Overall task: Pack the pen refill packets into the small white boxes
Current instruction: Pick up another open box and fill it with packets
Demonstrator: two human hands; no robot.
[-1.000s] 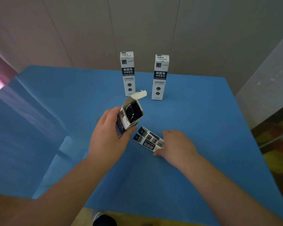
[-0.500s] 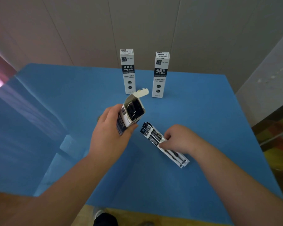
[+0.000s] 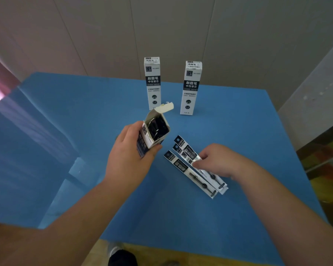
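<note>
Head view. Open box [image 3: 155,132] gripped in left hand [image 3: 129,160], fingers and thumb wrapped round its lower body, mouth tilted up toward the camera, flap [image 3: 165,108] folded back, dark packets already inside. Right hand [image 3: 216,160] pinching the upper of three refill packets [image 3: 188,157] at about mid-length; the other packets flat on the blue table [image 3: 238,131], fanned just beside the box. Two closed boxes [image 3: 152,83] upright near the far edge, well apart from the hands.

Probably very light, thin and bendy, with a glossy film likely to slip between fingertips. Best pinched near the printed card end, where stiffer, and fed in end first. Thin card box likely to crush, so hold lightly.
</note>
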